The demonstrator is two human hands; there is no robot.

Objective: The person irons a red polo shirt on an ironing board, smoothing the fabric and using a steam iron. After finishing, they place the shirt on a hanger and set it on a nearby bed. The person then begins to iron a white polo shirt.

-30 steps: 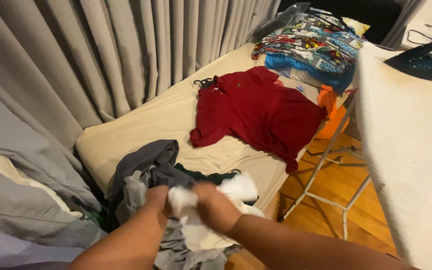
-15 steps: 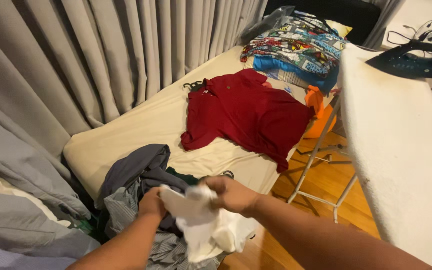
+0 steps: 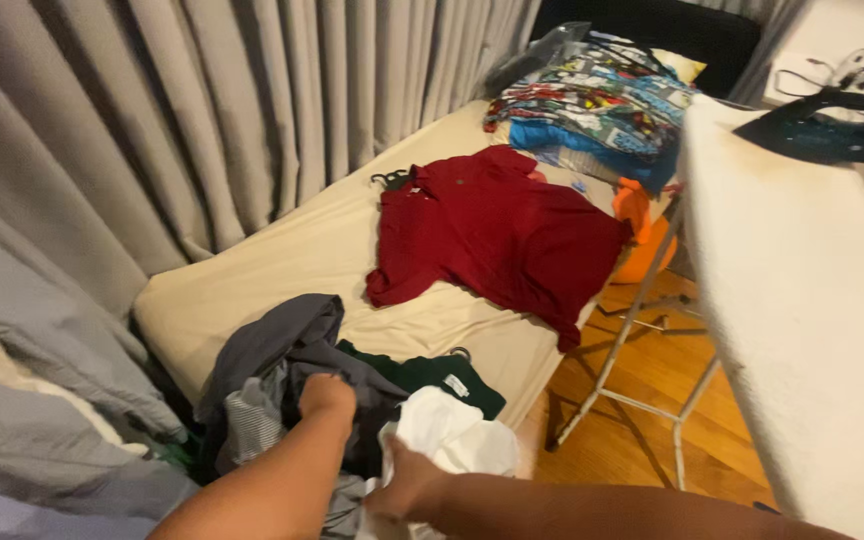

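White crumpled cotton garment (image 3: 449,437) sits lower now than half a second ago: you had it lifted between both hands, now it's down on the pile at the mattress's near edge, just right of the dark clothes. Your right hand (image 3: 404,487) keeps its grip on the lower left edge, fingers closed on the cloth. Your left hand (image 3: 328,396) has let go of it and moved left, knuckles up, fingers curled down into the dark grey crumpled fabric (image 3: 282,340); whether they pinch anything I cannot tell, fingertips are buried.

Read: the white piece is no longer held two-handed, so it's one-hand control only.

Around you:
- dark green folded garment with a small white label (image 3: 439,376), just behind the white one, touching it
- grey-and-white striped cloth (image 3: 247,420) at the left of the pile, beside your left wrist
- dark red short-sleeved shirt (image 3: 497,235) laid flat on the beige mattress (image 3: 282,260), well apart from the pile
- colourful printed bedding (image 3: 602,100) stacked at the far end
- white padded ironing board (image 3: 802,300) on your right, dark iron (image 3: 817,130) resting at its far end
- beige pleated curtain (image 3: 202,100) along the left
- wooden floor (image 3: 652,400) under the board legs
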